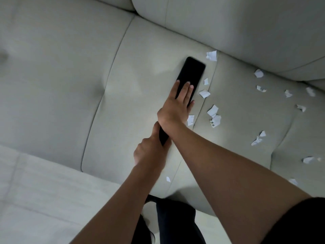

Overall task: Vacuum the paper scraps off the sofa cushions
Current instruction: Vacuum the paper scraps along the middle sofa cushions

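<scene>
A long black vacuum [190,72] lies on the pale sofa seat cushion [137,59], its flat head pointing toward the backrest. My right hand [177,103] rests flat on top of the vacuum's body, fingers spread along it. My left hand [151,148] grips the near end of the vacuum, the handle, from below. White paper scraps [213,113] lie scattered on the cushion to the right of the vacuum, several of them close to its side. One small scrap [168,179] sits near the front edge.
The backrest cushions [246,23] rise at the top right. More scraps [258,73] lie along the crease at the backrest and toward the right edge. A pale floor [44,199] shows at the lower left, and my dark-clothed legs [168,222] stand against the sofa front.
</scene>
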